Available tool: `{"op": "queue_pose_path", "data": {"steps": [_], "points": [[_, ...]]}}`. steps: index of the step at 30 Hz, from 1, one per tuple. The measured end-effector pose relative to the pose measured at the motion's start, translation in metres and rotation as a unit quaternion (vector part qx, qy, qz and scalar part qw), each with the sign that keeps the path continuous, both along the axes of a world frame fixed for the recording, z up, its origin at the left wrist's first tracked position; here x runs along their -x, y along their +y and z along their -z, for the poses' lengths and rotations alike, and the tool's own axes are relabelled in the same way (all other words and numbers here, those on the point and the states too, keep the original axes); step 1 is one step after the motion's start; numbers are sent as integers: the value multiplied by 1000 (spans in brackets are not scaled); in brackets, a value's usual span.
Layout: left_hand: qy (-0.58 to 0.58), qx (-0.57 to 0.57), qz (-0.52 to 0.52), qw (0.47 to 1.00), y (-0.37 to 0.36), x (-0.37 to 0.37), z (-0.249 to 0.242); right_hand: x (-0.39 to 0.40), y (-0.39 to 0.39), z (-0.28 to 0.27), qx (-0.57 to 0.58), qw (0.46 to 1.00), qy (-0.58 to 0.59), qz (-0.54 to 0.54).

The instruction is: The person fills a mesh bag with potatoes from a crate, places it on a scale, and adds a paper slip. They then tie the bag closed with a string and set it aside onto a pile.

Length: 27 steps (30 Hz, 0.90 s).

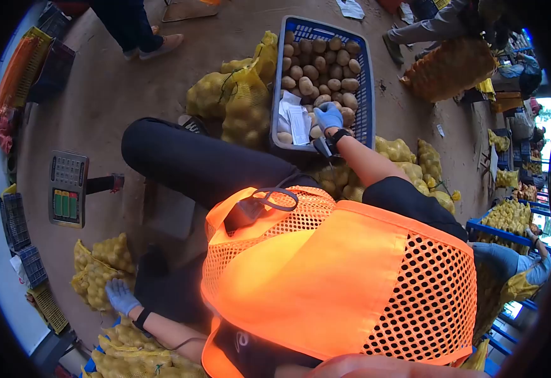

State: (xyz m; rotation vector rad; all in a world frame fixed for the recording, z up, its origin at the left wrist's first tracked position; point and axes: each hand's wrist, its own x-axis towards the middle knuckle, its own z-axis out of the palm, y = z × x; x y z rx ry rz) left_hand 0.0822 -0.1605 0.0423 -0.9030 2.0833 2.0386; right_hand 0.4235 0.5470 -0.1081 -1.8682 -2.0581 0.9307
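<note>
Close to me is my orange vest (326,277), and it fills the low part of the view. My left hand (121,296), in a blue glove, is down at my left side. It rests with loose, slightly spread fingers on a yellow net bag (102,268) full of potatoes, and it does not grip the bag. More filled bags (133,362) lie under my forearm. My leg in black trousers (193,160) is stretched forward, between a scale display (67,189) on the floor and the other bags. My right arm reaches further out, with a black band on the wrist. My right hand (329,117), also in a blue glove, is inside the blue crate (368,88). Its fingers are curled down onto the potatoes (318,66) at the near end of the crate, just beside some white papers (296,120). I cannot tell if the fingers really close around one potato. Filled yellow bags (237,94) lean on the left side of the crate. Far behind, other people stand on the concrete floor (111,88).
</note>
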Motion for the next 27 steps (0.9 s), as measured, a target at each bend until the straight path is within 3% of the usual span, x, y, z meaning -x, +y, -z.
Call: {"op": "queue_pose_path", "data": {"steps": [3,5,6,8,11,14,17,18,21,24,27], "points": [[5,83,17,996,1,7,0,-29,1,0,39,998,-37,15],[51,263,96,959,-16,12,13,-33,-8,2,5,999,-28,28],[50,266,98,958,-19,11,11,-32,-8,5,-5,998,-45,34],[9,542,229,809,-23,8,5,-30,-5,10,-8,999,-43,20],[-71,470,250,844,8,-4,-9,-18,2,13,2,999,-28,15],[-57,490,261,830,-1,3,5,3,7,16,147,977,-9,-157],[-45,496,271,823,0,5,8,15,-12,16,77,974,-81,-195],[-39,505,274,818,1,4,8,19,-19,14,11,981,-121,-152],[-34,513,276,813,8,2,3,25,-23,-3,0,981,-128,-144],[-24,513,274,813,9,1,4,34,-24,-5,53,956,-167,-237],[-18,519,267,812,8,-3,4,29,-5,35,122,932,-174,-294]]}}
